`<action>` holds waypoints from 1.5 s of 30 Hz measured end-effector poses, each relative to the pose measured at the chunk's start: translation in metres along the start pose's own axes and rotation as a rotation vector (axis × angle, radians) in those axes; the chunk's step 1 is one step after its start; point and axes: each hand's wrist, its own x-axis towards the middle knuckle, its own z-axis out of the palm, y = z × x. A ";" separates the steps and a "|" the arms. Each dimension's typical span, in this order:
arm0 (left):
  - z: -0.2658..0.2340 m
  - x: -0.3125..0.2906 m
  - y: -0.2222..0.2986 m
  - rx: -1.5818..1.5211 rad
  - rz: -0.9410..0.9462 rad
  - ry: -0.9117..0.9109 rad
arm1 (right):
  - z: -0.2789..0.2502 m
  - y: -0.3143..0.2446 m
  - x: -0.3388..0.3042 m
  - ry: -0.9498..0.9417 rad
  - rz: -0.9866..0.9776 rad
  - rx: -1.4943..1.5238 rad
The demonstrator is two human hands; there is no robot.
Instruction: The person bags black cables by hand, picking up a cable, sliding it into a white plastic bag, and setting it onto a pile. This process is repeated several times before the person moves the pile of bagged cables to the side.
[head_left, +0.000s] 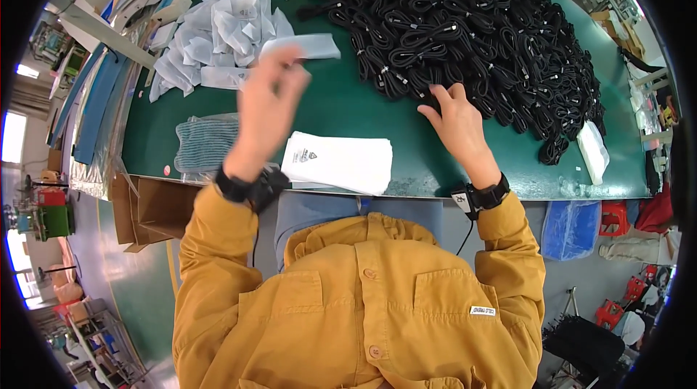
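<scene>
My left hand [267, 102] is smeared by motion, its fingers bent over the near end of a white translucent pouch [316, 46]. Whether it grips the pouch cannot be made out. Beyond it lies a loose heap of similar filled pouches [236, 22]. My right hand [462, 128] hovers by the near edge of a big pile of coiled black cables [450, 33], thumb and forefinger apart, with nothing visible between them. Between my hands, at the table's front edge, rests a stack of flat white pouches [341, 162] with small dark print.
A green table [363, 109] spans the view. Left of the stack is a bundle of blue-grey striped material [207, 144] in clear plastic. A white plastic bag [593, 151] lies at the right. An open cardboard box [163, 211] stands below the left edge, a blue bin [571, 229] below the right.
</scene>
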 end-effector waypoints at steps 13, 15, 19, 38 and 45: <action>0.071 -0.113 0.007 0.053 0.173 -0.439 | -0.001 0.006 -0.050 -0.103 0.228 0.290; 0.071 -0.114 0.006 0.097 0.187 -0.418 | -0.004 0.001 -0.059 -0.130 0.308 0.463; 0.070 -0.113 0.014 0.209 0.228 -0.384 | -0.013 -0.022 -0.071 -0.214 0.451 0.781; 0.076 -0.113 0.012 -0.054 -0.073 -0.298 | -0.011 -0.043 -0.084 -0.044 0.029 0.495; 0.068 -0.105 0.019 -0.209 -0.312 -0.337 | -0.011 -0.047 -0.085 0.080 -0.218 0.336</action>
